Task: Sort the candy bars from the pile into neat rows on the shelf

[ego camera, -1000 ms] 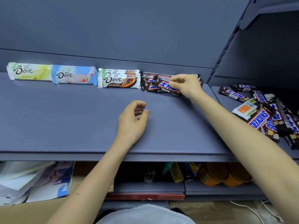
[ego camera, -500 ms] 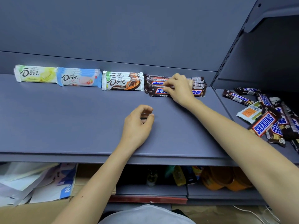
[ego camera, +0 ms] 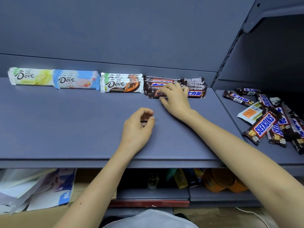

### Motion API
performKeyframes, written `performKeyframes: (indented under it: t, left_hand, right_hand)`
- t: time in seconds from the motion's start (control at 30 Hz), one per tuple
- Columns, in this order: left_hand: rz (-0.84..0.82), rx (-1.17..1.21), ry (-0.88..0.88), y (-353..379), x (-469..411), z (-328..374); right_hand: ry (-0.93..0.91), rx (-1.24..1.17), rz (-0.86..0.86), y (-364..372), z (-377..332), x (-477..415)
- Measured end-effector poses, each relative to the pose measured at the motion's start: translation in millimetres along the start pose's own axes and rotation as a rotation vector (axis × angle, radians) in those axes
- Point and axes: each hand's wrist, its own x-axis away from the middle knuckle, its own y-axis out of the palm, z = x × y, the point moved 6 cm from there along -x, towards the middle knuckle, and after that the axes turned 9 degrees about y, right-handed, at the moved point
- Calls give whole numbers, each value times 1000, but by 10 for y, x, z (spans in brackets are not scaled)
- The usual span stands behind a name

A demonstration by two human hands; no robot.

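Since a second ago, the Snickers bar (ego camera: 195,93) that was tilted in the fingertips has come down flat at the front of the Snickers row (ego camera: 164,80), at the back of the shelf (ego camera: 65,125). The right hand (ego camera: 175,97) now lies on top of it. Its fingers are nearly straight across the wrapper and the thumb is against the near edge. It looks to be pressing and squaring the bar to its row rather than clasping it, probably so the edges line up with the bars behind.

At 9 o'clock from that row sit the brown Dove stack (ego camera: 121,83), then the blue Dove stack (ego camera: 76,79) and the yellow Dove bar (ego camera: 31,76), end to end along the back wall. At about 4 o'clock, on the neighbouring shelf, the unsorted pile (ego camera: 266,122) waits, well apart.

The right forearm reaches in from 5 o'clock, wrist low. The left hand (ego camera: 138,127), at 7 o'clock from the row, rests on the shelf with its fingers loosely curled and holding nothing.
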Motion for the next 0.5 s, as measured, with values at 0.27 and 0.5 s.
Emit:
performKeyframes:
  t: [0.27, 0.5]
  left_hand:
    - [-7, 2, -12, -8, 13, 19]
    - [-19, 2, -3, 1, 10, 16]
  right_hand:
    - [101, 118, -154, -64, 356, -171]
    - [-10, 78, 30, -87, 299, -77]
